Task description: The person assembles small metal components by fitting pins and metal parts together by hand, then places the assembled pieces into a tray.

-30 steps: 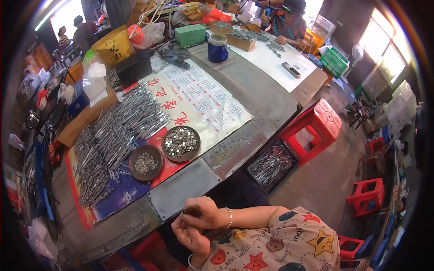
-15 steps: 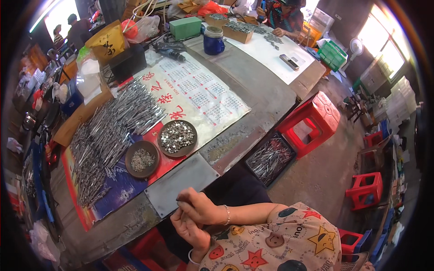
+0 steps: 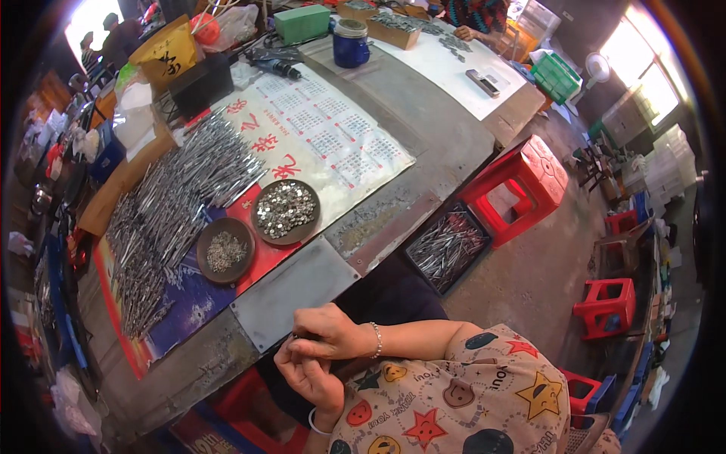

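Both hands meet low in the frame, just off the near edge of the tabletop (image 3: 423,98). The right hand (image 3: 327,337) lies on top, fingers curled and pinched together over a small dark part at its fingertips; the left hand (image 3: 308,377) sits beneath it, fingers bent up against the same spot. The part is too small to name, and I cannot tell which hand bears it.

From the hands, the work stock lies up and to the left. Nearest is a bare grey metal plate (image 3: 291,291), then two round dishes: a brown dish of small pale bits (image 3: 224,250) and, just beside it to the upper right, a dish of shiny round pieces (image 3: 285,211). Farther left, a broad heap of thin metal rods (image 3: 170,212) runs diagonally from lower left to upper right. The right hand is nearer to the dishes.

A calendar sheet (image 3: 325,132) covers the tabletop beyond. Right of the hands, a black tray of rods (image 3: 448,248) rests on the floor beside a red stool (image 3: 522,185).
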Available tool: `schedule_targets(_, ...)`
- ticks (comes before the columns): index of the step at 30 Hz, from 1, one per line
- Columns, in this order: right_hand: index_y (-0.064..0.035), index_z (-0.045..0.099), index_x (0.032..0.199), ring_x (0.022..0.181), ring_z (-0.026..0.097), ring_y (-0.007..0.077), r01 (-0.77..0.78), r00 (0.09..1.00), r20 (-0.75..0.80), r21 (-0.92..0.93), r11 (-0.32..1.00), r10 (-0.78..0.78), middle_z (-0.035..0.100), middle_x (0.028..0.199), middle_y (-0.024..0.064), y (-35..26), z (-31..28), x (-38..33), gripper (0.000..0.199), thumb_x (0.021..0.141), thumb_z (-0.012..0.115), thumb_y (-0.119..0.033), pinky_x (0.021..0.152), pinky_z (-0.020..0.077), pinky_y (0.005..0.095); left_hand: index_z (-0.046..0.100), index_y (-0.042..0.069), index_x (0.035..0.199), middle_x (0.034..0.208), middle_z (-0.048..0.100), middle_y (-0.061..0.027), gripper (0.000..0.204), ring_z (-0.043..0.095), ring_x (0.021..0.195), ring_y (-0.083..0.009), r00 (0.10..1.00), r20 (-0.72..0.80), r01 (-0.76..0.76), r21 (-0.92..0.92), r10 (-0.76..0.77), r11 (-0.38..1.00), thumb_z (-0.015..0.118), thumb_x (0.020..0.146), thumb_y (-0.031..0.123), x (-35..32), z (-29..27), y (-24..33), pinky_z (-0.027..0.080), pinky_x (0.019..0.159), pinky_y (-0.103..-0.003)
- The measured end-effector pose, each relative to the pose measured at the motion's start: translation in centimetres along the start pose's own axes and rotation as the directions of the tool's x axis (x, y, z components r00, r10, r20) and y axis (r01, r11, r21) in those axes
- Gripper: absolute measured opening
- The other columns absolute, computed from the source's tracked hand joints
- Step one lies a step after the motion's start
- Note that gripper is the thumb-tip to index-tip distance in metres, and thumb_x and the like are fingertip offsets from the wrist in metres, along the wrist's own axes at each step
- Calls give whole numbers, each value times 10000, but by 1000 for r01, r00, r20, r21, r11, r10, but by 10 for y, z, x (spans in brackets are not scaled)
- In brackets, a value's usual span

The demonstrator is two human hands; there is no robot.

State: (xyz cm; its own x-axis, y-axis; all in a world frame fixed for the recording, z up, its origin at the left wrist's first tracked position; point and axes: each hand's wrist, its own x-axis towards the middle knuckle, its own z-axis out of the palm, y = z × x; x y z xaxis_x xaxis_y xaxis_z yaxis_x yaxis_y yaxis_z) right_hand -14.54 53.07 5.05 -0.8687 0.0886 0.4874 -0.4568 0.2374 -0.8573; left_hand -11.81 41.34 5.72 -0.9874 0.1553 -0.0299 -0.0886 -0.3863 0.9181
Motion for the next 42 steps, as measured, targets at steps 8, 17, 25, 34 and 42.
schedule_targets(8,-55,494,738,495,520,283,92,995,-5,-234,968,-96,478,613,84,2,3,-11,290,937,544,-259,443,402,364,452,22,1129,1038,547,-58,178,525,887,-91,999,-40,-4,19,4,1000,477,985,124,-3,3,-6,452,731,-195)
schedule_targets(17,-23,542,915,601,597,240,-89,984,-142,132,987,108,572,718,90,-19,2,-1,154,909,603,-164,550,470,311,469,26,1115,1078,550,-63,207,538,959,-116,999,-36,29,-32,-30,999,495,977,178,-6,3,3,449,805,-225)
schedule_targets(25,-52,463,950,636,570,311,182,981,-59,-69,981,-186,530,770,100,0,1,1,214,808,619,-19,532,456,381,478,24,1113,1054,552,-56,202,540,938,-114,1000,-29,3,6,-3,1000,489,962,159,-1,5,-1,441,817,-236)
schedule_targets(34,-32,449,978,655,606,284,-153,981,-125,-3,988,151,576,804,120,-11,16,-10,224,847,630,-28,555,482,337,470,27,1123,1037,560,-65,202,538,930,-107,998,-58,-19,30,20,999,493,958,140,-2,-1,-11,439,789,-229)
schedule_targets(42,15,565,892,656,563,180,-181,983,22,30,983,181,575,782,106,-20,-12,-5,96,826,629,-13,598,468,276,443,42,1232,946,534,-12,246,427,680,-29,996,13,-91,40,91,995,439,988,66,0,0,-6,337,561,-163)
